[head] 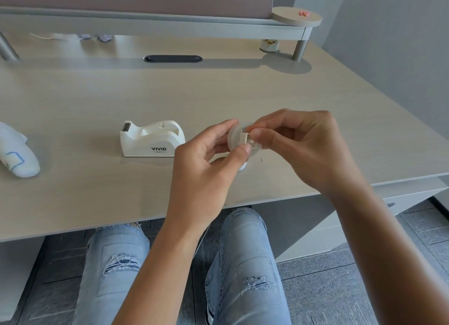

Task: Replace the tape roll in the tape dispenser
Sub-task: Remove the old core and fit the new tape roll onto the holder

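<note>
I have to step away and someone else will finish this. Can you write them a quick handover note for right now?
Left hand: grip on the rim of the clear tape roll, held above the desk.
Right hand: pinching the small white hub at the roll's centre.
Tape dispenser: on the desk left of the hands, its cradle empty.
Done: dispenser emptied.
Left: seat the hub if it is not yet in, drop the roll into the cradle, feed tape to the cutter.

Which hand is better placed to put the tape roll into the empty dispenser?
Probably the left hand: it grips the tape roll by its rim and is nearer the dispenser. The right hand pinches only the hub.
</note>
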A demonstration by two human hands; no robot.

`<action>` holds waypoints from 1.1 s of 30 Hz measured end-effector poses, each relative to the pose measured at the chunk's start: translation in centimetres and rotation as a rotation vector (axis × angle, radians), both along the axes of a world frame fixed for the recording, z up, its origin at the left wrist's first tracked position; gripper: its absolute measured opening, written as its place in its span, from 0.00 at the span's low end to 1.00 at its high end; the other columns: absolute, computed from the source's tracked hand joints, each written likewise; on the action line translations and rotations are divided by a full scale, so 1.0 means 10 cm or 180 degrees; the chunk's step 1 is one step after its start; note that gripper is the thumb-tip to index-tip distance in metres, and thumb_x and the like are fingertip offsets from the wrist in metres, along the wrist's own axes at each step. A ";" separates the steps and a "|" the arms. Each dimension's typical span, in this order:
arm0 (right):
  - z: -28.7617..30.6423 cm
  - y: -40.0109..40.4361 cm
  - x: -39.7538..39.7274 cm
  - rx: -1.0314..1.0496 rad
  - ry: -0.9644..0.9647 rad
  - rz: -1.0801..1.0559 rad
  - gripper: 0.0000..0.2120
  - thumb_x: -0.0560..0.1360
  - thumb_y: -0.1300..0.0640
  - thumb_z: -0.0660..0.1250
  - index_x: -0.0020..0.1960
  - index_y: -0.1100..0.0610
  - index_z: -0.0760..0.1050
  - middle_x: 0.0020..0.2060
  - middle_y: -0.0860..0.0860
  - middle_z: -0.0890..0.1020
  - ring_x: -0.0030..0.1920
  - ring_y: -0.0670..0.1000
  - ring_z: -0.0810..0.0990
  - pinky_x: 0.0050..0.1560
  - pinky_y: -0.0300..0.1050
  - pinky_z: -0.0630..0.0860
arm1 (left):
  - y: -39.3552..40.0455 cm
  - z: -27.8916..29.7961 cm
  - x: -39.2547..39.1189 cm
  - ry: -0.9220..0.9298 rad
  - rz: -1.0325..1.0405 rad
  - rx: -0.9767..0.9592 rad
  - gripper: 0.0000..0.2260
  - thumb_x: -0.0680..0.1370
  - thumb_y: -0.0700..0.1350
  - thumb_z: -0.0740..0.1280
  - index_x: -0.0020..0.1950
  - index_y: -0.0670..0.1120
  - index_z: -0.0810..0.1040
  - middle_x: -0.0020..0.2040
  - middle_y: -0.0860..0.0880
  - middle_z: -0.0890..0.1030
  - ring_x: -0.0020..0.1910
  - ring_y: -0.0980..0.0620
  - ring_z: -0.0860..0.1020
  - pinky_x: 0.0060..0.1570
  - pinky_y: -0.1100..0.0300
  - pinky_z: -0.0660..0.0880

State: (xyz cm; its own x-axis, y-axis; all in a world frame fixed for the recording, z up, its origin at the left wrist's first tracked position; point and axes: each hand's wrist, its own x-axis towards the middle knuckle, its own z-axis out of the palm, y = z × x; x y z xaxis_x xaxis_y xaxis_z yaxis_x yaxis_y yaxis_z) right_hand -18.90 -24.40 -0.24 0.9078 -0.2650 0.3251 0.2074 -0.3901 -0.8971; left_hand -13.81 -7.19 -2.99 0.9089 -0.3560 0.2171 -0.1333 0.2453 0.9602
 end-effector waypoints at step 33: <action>-0.12 0.16 0.10 0.0747 0.0201 -0.0267 0.11 0.73 0.64 0.79 0.54 0.63 0.85 0.45 0.54 0.90 0.43 0.47 0.89 0.45 0.35 0.81 | -0.04 -0.11 0.11 0.0369 0.0302 0.0102 0.12 0.78 0.40 0.74 0.61 0.45 0.85 0.45 0.47 0.90 0.45 0.47 0.89 0.59 0.42 0.83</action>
